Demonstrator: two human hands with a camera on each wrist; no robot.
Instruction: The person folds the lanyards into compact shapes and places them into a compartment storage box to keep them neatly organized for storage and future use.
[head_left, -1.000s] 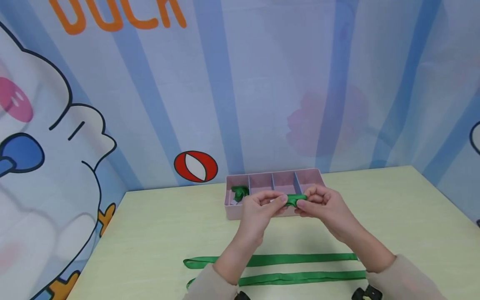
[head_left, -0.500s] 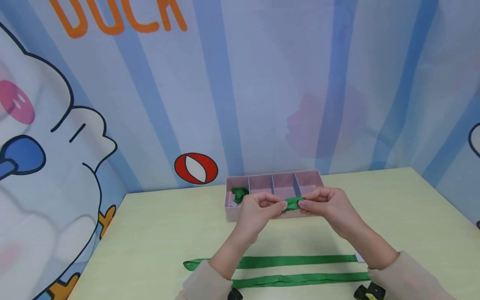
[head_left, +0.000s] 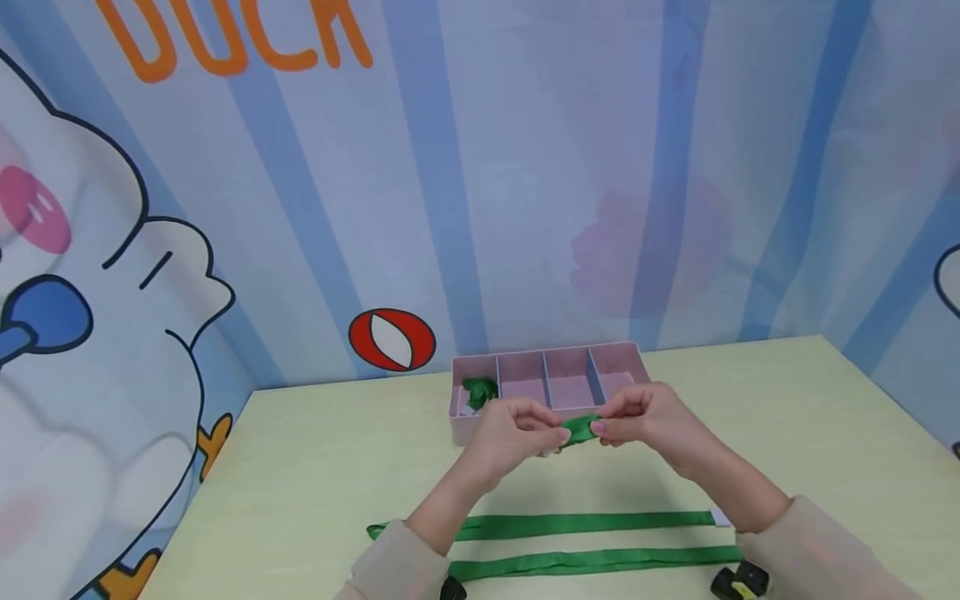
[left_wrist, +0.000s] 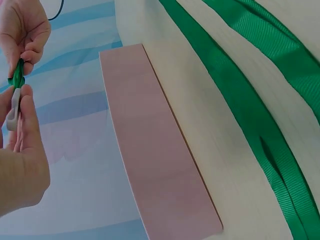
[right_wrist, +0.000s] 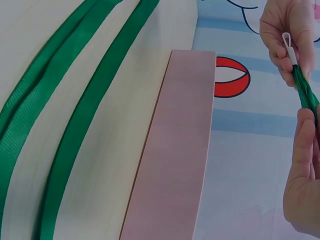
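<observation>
Both hands hold a folded green lanyard (head_left: 580, 429) in front of the box. My left hand (head_left: 506, 437) pinches its left end, where a white plastic clip (left_wrist: 13, 111) sticks out between thumb and fingers in the left wrist view. The right end is pinched between thumb and fingers of my right hand (head_left: 648, 421). Bunched ribbon layers show between the hands in the right wrist view. Stretched side by side on the table lie two more green lanyards, a farther one (head_left: 585, 524) and a nearer one (head_left: 600, 562); the forearms cover parts of them.
Against the backdrop stands a pink divided box (head_left: 467, 429). A bundled green lanyard (head_left: 480, 392) sits in its leftmost compartment. A white clip (head_left: 720, 517) shows at the farther lanyard's right end. A printed cartoon backdrop (head_left: 525, 167) rises behind the table (head_left: 337, 450).
Both hands have come down and nearer, away from the box, with the folded lanyard still between them. The lanyards on the table have not moved.
</observation>
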